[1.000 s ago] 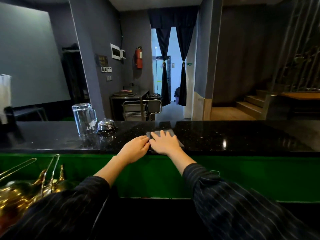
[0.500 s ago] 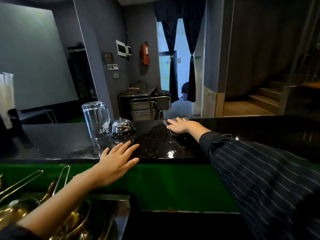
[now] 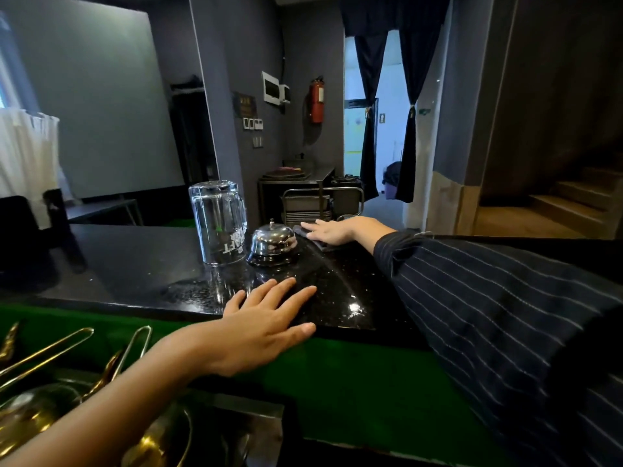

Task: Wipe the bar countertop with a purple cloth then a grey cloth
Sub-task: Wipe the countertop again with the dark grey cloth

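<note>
Both arms reach forward — the left hand (image 3: 266, 321), forearm (image 3: 101, 409) bare, lies flat with fingers spread and straight; the right hand (image 3: 337, 230), sleeve (image 3: 488, 315) pinstriped, stretches farther out, palm down, fingers extended.

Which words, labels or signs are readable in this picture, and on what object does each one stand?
"AFT": white letters on the upturned glass; the other letters are unclear.
On the wall plaque: too small to read.
On the fire extinguisher: the label is blurred.
</note>
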